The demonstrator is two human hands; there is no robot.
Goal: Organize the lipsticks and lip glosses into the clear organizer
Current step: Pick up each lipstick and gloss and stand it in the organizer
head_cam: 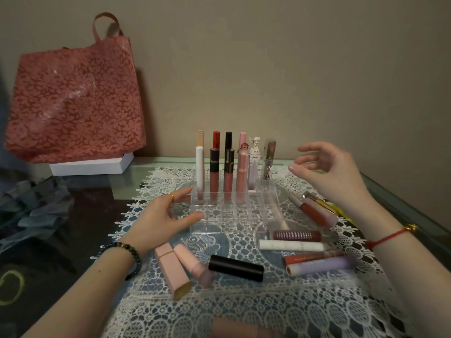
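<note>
Clear organizer (pixel 219 215): centre of frame, on a white lace mat (pixel 244 308) over the table (pixel 73 228); rear compartments hold upright tubes. Loose lip glosses (pixel 296 235): lying at right of the organizer. Loose lipsticks (pixel 235 267): lying at lower centre. Left hand (pixel 161 215): grip apart, fingers touching the organizer's left wall. Right hand (pixel 329 172): raised at right, grip apart, empty. Red bag (pixel 75 101): upper left.

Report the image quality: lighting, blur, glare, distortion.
Head view: dim, warm light; right hand motion-blurred, left hand sharper; faint glare on the clear organizer makes its walls hard to trace; wide-angle bending at the edges.
</note>
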